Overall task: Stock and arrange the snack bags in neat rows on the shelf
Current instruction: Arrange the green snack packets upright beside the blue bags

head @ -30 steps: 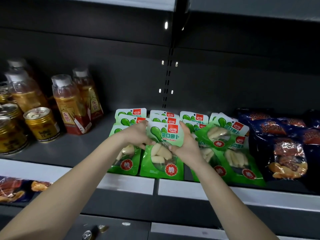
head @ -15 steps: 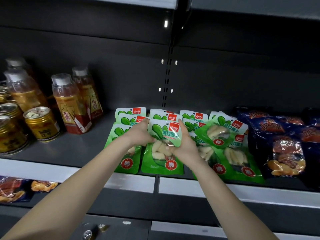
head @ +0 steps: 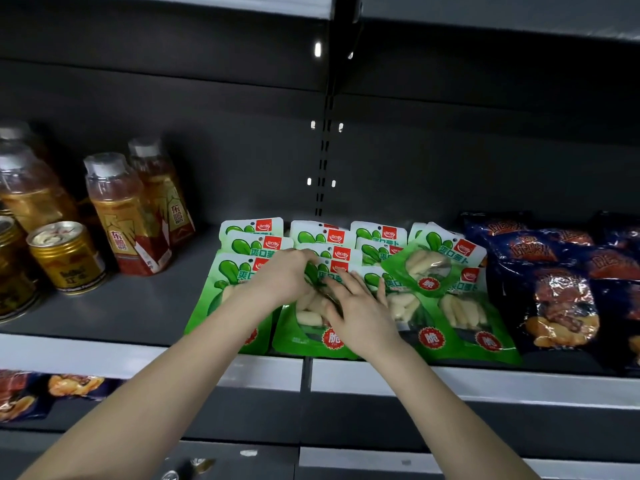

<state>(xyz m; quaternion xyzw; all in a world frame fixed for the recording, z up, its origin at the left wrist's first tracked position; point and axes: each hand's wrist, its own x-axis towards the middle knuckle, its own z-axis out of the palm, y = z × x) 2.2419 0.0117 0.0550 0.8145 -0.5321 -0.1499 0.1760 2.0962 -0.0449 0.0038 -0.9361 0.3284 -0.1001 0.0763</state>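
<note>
Right now both of my grips are on one green snack bag (head: 304,341), the front one of the middle row, which lies flat at the front edge of the shelf (head: 138,306). My left grip (head: 287,277) has its fingers curled over the bag's top edge and is clamped on it near the red logo. My right grip (head: 360,306) sits just beside the left one, fingers straight and spread apart. It presses flat on the bag's clear window, where pale sticks show through, and holds nothing.

Behind both grips, more green bags (head: 256,233) lie in overlapping rows running toward the back wall. Just to the right of my right grip, one tilted bag (head: 429,268) lies askew on top of its neighbours. Beyond it, farther right, dark blue bags (head: 554,306) are stacked on the same shelf.

Well to the left of my left grip, amber bottles (head: 124,216) and gold cans (head: 65,258) stand upright. Below my left forearm, on the lower shelf, a few more dark bags (head: 34,393) show at the edge of view.
</note>
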